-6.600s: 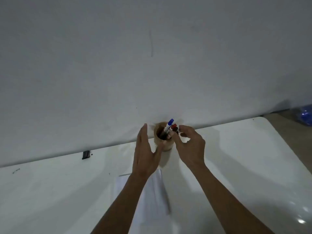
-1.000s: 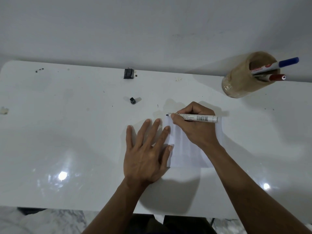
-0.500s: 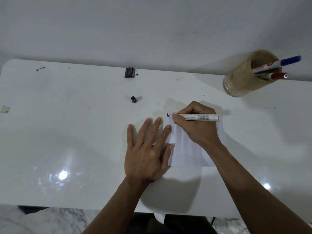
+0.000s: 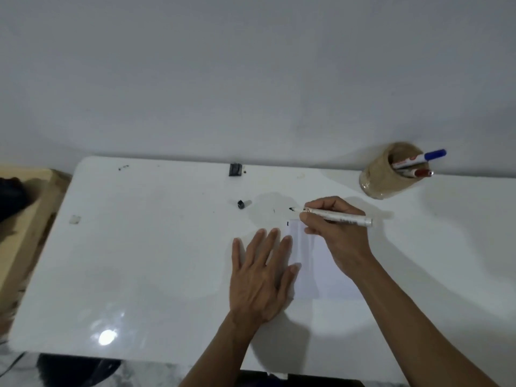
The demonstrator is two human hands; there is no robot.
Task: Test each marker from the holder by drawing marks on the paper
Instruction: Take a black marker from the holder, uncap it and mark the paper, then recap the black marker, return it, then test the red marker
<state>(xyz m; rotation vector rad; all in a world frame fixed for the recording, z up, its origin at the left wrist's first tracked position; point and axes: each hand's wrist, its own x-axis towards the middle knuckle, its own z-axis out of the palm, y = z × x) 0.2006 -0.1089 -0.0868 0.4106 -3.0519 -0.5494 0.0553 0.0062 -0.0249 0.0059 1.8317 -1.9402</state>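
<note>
My right hand (image 4: 336,236) grips an uncapped black marker (image 4: 335,215), its tip lifted just past the paper's far left corner. The white paper (image 4: 321,263) lies on the white table (image 4: 145,247) and carries a short black mark (image 4: 288,224) at that corner. Flat on the paper's left edge rests my left hand (image 4: 261,275), fingers spread. The black cap (image 4: 240,204) lies on the table beyond my left hand. At the far right stands the tan round holder (image 4: 385,174) with a blue-capped marker (image 4: 418,160) and a red-capped marker (image 4: 416,172) sticking out.
A small black block (image 4: 235,169) sits at the table's far edge against the grey wall. A bit of clear tape (image 4: 74,219) is stuck near the left edge. A wooden surface (image 4: 25,219) lies left of the table.
The marker tip has lifted off the paper and moved a little away, leaving a short black mark at the corner. The view has tilted up. My left hand stays flat.
</note>
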